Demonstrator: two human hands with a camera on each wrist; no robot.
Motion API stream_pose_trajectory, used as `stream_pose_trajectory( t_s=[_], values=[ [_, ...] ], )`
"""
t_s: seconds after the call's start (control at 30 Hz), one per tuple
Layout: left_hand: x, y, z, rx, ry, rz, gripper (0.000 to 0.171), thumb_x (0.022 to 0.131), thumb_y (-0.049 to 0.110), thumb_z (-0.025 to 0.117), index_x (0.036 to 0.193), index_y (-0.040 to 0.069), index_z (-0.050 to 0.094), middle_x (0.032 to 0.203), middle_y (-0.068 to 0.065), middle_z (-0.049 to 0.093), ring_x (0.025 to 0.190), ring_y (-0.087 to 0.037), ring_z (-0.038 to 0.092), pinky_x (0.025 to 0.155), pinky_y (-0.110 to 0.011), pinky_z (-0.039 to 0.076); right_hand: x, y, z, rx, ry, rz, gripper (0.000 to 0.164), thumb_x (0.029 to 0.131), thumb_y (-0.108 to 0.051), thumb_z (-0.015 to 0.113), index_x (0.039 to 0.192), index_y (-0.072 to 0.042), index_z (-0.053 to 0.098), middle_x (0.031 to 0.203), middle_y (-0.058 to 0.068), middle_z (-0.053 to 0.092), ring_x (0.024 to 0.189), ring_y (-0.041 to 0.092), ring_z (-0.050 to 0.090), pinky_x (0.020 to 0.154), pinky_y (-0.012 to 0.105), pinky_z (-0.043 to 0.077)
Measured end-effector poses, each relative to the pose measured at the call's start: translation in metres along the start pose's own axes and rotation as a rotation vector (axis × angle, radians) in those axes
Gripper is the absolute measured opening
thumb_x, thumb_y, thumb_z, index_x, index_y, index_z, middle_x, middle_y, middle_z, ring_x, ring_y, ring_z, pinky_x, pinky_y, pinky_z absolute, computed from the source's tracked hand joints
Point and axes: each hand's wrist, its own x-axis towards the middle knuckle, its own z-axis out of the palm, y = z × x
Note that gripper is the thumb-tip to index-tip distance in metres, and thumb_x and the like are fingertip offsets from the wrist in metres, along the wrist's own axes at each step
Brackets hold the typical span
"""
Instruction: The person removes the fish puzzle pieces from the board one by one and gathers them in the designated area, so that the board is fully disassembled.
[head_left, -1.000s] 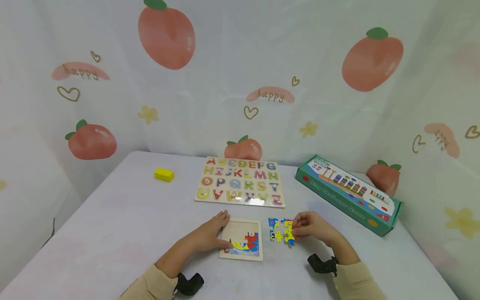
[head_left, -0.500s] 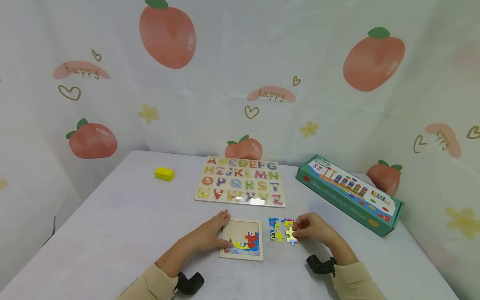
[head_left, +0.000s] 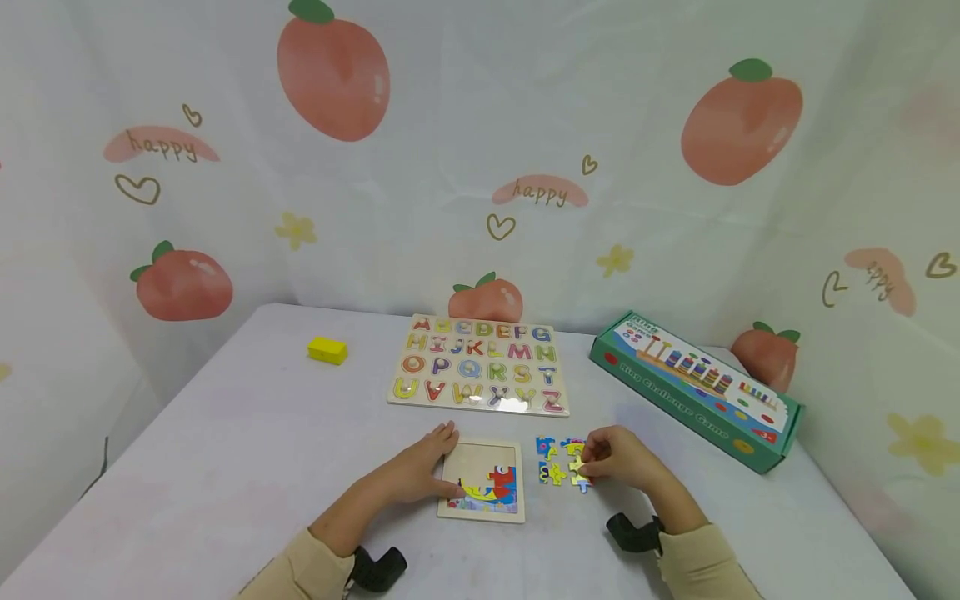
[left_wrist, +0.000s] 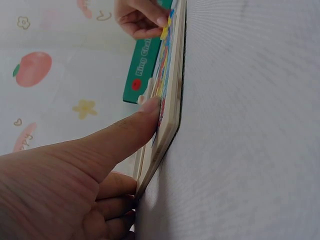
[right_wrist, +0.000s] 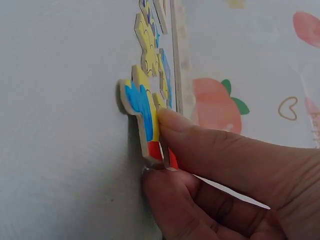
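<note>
My left hand [head_left: 408, 473] holds the left side of a small wooden puzzle tray [head_left: 468, 454]. Its thumb lies over the rim onto the picture, and the other fingers bear against the outer edge in the left wrist view. Colourful jigsaw pieces [head_left: 504, 487] fill the tray's lower right part; bare wood shows above. To the right, my right hand [head_left: 618, 457] pinches a yellow, blue and red puzzle piece [right_wrist: 142, 107] between thumb and forefinger. That piece sits at the lower right of a group of loose puzzle pieces [head_left: 551, 473]; the fingertips partly cover it.
Behind the tray lies a wooden alphabet board [head_left: 480, 364]. A green Ring Challenge Game box [head_left: 697, 392] stands slanted at the back right, and a yellow block [head_left: 327, 350] at the back left. A fruit-patterned curtain [head_left: 420, 233] hangs behind the white table [head_left: 247, 450].
My right hand has shifted slightly over the lower right loose piece, whose surface now looks paler and shinier than a second ago. The left hand and tray have stayed put.
</note>
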Motion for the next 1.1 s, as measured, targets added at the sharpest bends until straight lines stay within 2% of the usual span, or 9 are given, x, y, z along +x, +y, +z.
stream_pose_trajectory(
  t_s=[0.43, 0.67, 0.93, 1.1],
  values=[
    [-0.001, 0.001, 0.001, -0.012, -0.007, -0.005, 0.087, 0.075, 0.036, 0.076, 0.141, -0.003, 0.034, 0.153, -0.017, 0.023, 0.143, -0.033, 0.017, 0.114, -0.051, 0.021, 0.001, 0.002, 0.004, -0.046, 0.023, -0.012, 0.020, 0.076, -0.016, 0.077, 0.074, -0.003, 0.061, 0.066, -0.001, 0.057, 0.063, 0.013, 0.049, 0.055, 0.021, 0.042],
    [-0.002, 0.001, 0.000, -0.008, -0.005, -0.003, 0.087, 0.075, 0.036, 0.075, 0.142, -0.002, 0.034, 0.153, -0.017, 0.023, 0.144, -0.033, 0.017, 0.114, -0.051, 0.021, 0.006, -0.012, 0.012, -0.058, 0.078, 0.015, 0.019, 0.075, -0.017, 0.078, 0.080, -0.007, 0.063, 0.073, 0.001, 0.057, 0.068, 0.014, 0.049, 0.056, 0.021, 0.044],
    [-0.004, 0.003, 0.000, -0.030, -0.010, 0.012, 0.087, 0.076, 0.035, 0.076, 0.141, -0.004, 0.034, 0.153, -0.018, 0.024, 0.143, -0.034, 0.017, 0.114, -0.052, 0.021, 0.020, -0.037, 0.030, -0.053, -0.018, -0.099, 0.022, 0.075, -0.018, 0.078, 0.091, -0.007, 0.067, 0.086, 0.001, 0.061, 0.073, 0.013, 0.052, 0.060, 0.021, 0.048],
    [-0.003, 0.003, -0.001, -0.026, -0.002, 0.007, 0.087, 0.075, 0.035, 0.076, 0.141, -0.003, 0.035, 0.153, -0.017, 0.024, 0.143, -0.034, 0.017, 0.114, -0.051, 0.021, 0.027, -0.052, 0.040, -0.054, -0.093, -0.149, 0.025, 0.075, -0.017, 0.078, 0.094, -0.006, 0.067, 0.088, 0.000, 0.063, 0.074, 0.013, 0.053, 0.064, 0.018, 0.048]
  ],
)
